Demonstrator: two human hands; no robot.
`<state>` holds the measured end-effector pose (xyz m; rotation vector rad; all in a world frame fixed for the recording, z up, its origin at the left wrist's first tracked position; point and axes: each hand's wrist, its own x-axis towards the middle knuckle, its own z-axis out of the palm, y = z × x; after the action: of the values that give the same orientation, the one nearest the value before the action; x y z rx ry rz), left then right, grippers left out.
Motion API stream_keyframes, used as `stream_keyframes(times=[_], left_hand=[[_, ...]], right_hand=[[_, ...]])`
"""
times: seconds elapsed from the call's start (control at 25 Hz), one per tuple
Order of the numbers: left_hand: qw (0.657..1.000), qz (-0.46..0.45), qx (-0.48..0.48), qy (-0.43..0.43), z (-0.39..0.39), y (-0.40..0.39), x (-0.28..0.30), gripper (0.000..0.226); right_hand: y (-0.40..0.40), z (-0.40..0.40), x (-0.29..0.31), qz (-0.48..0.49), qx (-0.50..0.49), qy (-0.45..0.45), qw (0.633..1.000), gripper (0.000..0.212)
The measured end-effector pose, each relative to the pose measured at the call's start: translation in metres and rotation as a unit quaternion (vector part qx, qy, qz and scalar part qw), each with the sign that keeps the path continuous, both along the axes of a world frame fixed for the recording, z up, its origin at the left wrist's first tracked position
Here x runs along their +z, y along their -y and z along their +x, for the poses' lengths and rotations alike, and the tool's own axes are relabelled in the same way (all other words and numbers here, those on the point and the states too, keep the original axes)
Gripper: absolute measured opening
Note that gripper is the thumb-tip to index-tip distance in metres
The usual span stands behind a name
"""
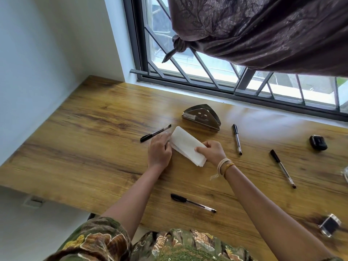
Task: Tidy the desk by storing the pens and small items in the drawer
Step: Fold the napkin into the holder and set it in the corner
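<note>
Broadly, a wide wood-grain tabletop [94,119] runs under a barred window [188,68], with a knotted dark brown patterned curtain [263,31] hanging above it. Near the middle lies a flat stack of white paper napkins [185,145], set at a slant. The left hand [159,149] rests palm-down against the stack's left edge, its fingers [165,137] stretched nearly flat and not closed round anything. The right hand [211,150], with string bands at the wrist, has its fingers [200,149] curled onto the stack's near right corner, pinching it lightly. Just behind the stack stands a shiny triangular metal napkin holder [202,117].

Four black-capped clear-barrelled pens lie scattered and apart: one [155,133] just left of the stack beside the left hand, one [237,139] right of the right hand, one [282,168] farther right, and one [193,202] near the front edge between the forearms. A small black rounded case [318,142] sits at the far right, and a small clear-framed black box [330,225] lies blurred at the near right corner.
</note>
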<state>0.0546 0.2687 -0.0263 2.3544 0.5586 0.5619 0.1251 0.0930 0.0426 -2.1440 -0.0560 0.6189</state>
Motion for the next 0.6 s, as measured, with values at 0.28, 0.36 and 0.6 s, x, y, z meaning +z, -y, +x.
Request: stream_keyframes(times=[0.28,0.36,0.6], left_hand=[[0.994,0.042,-0.1,0.017,0.018,0.0,0.014,0.079],[0.987,-0.007,-0.138,0.084,0.026,-0.001,0.025,0.078],[0.953,-0.242,-0.177,0.037,0.047,-0.013,0.052,0.052]], right_hand=[[0.017,0.028,0.013,0.287,-0.157,-0.373,0.868,0.027],[0.024,0.034,0.015,0.296,-0.124,-0.453,0.832,0.021],[0.035,0.045,0.016,0.341,-0.117,-0.504,0.785,0.031]])
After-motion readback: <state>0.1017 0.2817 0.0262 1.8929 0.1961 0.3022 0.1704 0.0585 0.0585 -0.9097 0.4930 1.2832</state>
